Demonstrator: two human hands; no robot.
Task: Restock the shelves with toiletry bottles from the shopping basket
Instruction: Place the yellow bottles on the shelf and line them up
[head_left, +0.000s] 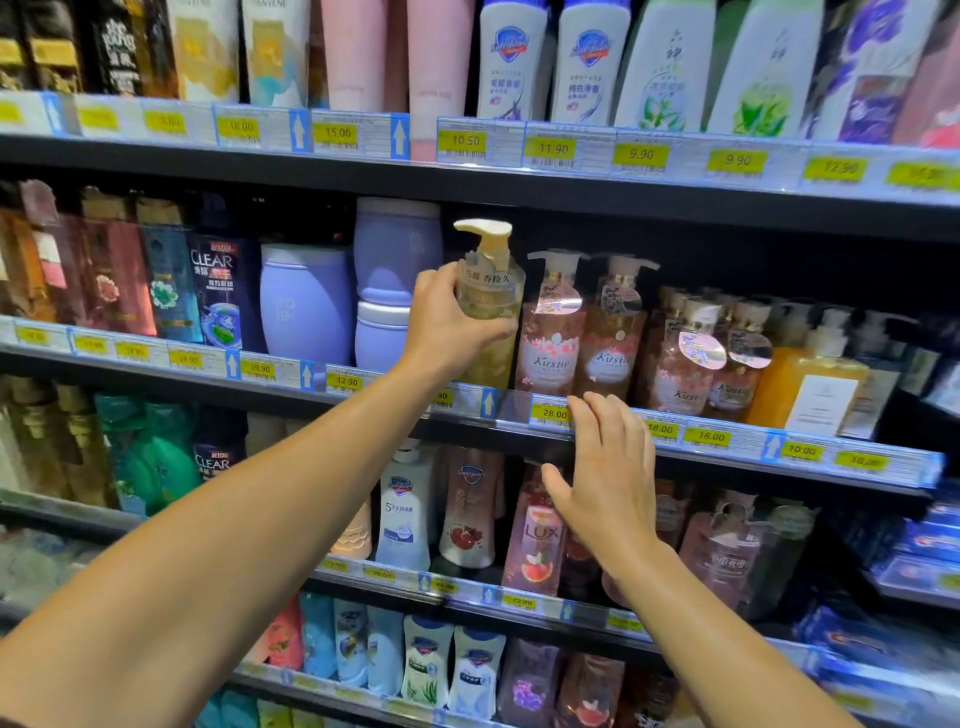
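While gripped, pump bottle (491, 306) looks yellow-clear.

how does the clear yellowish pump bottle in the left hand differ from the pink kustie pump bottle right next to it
The clear yellowish pump bottle has a cream pump; the pink Kustie pump bottle has a clear one. The left hand grips the yellowish bottle; the pink one stands untouched. The yellowish bottle's top sits higher. Both stand upright on the same shelf.

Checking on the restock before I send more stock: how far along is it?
Done: the shelf already looks mostly full. In hand: the left hand sets a yellow pump bottle beside the pink Kustie bottles; the right hand is open. Left: unknown, the basket isn't visible.
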